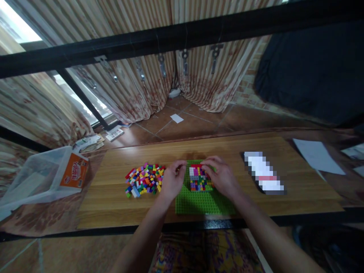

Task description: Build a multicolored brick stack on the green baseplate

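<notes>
A green studded baseplate (pixel 204 204) lies on the wooden table in front of me. On its far part sits a block of multicoloured toy building bricks (pixel 197 182), with red ones along the far edge. My right hand (pixel 222 176) reaches over this block from the right, its fingers drawn together on a red brick (pixel 196 165) row at the far edge. Just left of the block, above the plate's left edge, my left hand (pixel 173 181) is closed in a pinch; anything between those fingertips is too small to make out. Beside it lies a loose brick pile (pixel 145 180).
A black-edged device (pixel 263 172), its screen pixelated, lies on the wooden table (pixel 113 212) at the right. White paper (pixel 318 155) lies beyond it. A clear plastic bin (pixel 42 174) with an orange label stands at the left. A black bar (pixel 142 36) crosses behind the table.
</notes>
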